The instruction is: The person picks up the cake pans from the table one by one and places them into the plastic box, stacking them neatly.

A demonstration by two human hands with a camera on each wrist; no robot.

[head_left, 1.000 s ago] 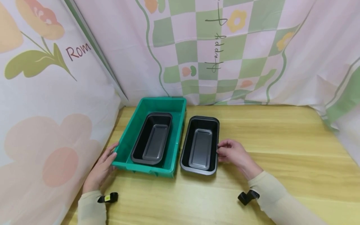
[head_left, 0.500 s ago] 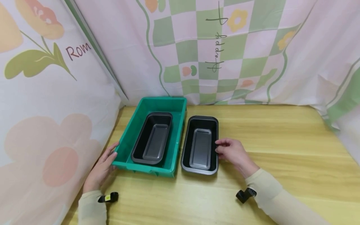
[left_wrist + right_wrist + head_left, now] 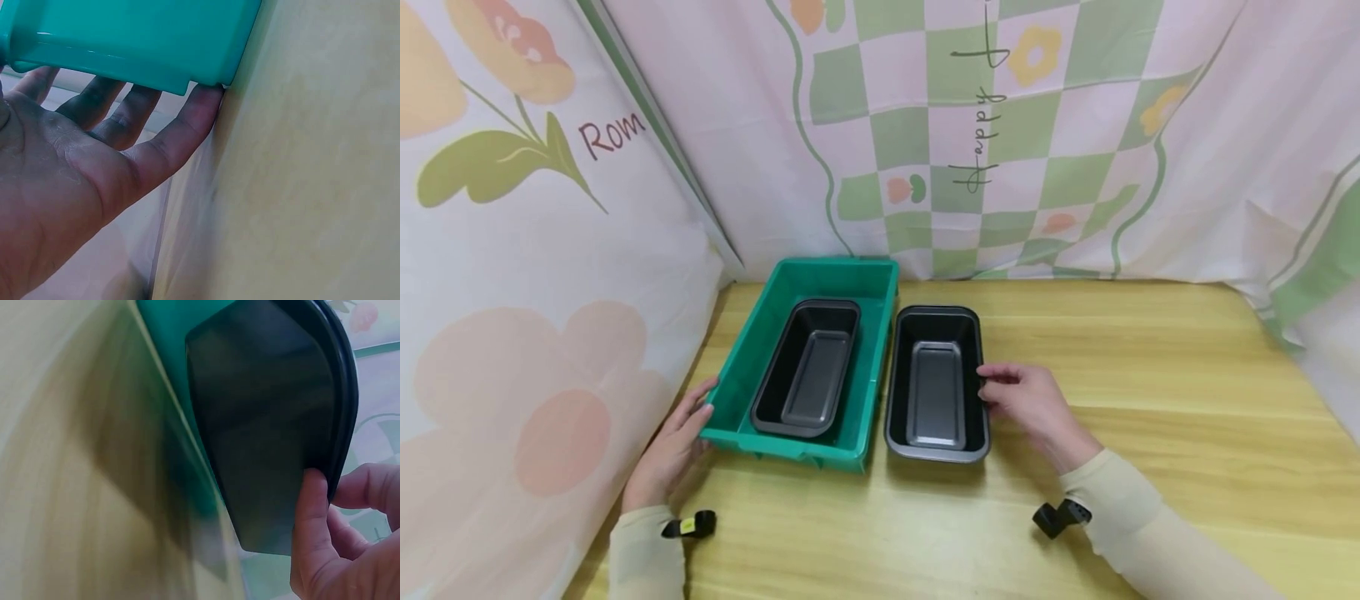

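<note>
In the head view, my left hand (image 3: 661, 461) holds the near left corner of a green plastic tray (image 3: 874, 392). The left wrist view shows its fingers (image 3: 165, 150) reaching round behind the tray wall. Inside the tray lies one dark grey loaf pan (image 3: 816, 379). To the right of the tray, my right hand (image 3: 1036, 410) pinches the right rim of a second dark loaf pan (image 3: 936, 396). Thumb and fingers sit on both sides of that rim in the right wrist view, where the pan (image 3: 262, 425) appears raised off the table.
A wooden table (image 3: 1150, 417) lies under everything. Patterned cloth hangs behind it (image 3: 985, 167) and on the left (image 3: 550, 333). The tray's far end stands close to the back cloth. A black strap device (image 3: 1060, 518) is on the right wrist.
The right-hand loaf pan has turned slightly, its far end shifting left towards the tray and its near end right. My right hand moved with it. The left hand and tray stay put.
</note>
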